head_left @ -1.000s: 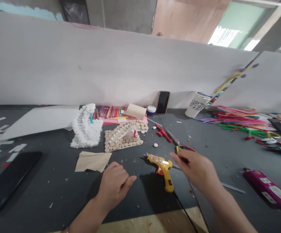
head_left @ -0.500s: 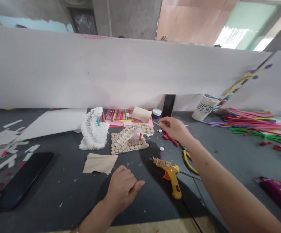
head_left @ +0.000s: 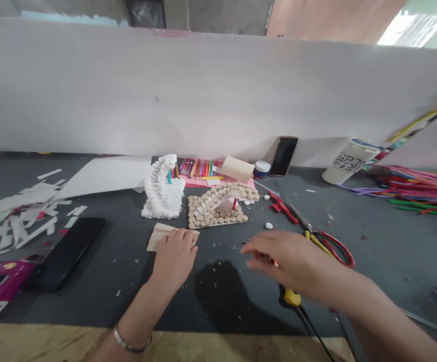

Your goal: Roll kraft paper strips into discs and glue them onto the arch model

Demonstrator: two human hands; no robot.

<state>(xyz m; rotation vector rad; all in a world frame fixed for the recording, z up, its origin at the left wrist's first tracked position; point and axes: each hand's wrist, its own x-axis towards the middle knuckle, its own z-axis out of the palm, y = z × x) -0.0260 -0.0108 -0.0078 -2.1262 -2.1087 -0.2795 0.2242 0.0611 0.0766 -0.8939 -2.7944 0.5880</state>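
Observation:
My left hand lies over a small piece of tan paper, its fingers stretched onto it and no grip visible. My right hand hovers over the yellow hot glue gun, thumb and fingers apart. It hides most of the gun, leaving the handle's end in sight. Behind the hands stands a model of rolled tan paper discs with an arched stair and a small red post. To its left is a white, fluffy curved stair model.
Red-handled scissors, a red pipe-cleaner piece and a white bead-like lump lie right of centre. A phone leans on the partition beside a white cup. Left are a black phone and paper strips.
My right hand has come back from the red pipe-cleaner piece to above the glue gun. My left hand has opened from a loose fist and moved onto the tan paper. The view has shifted right.

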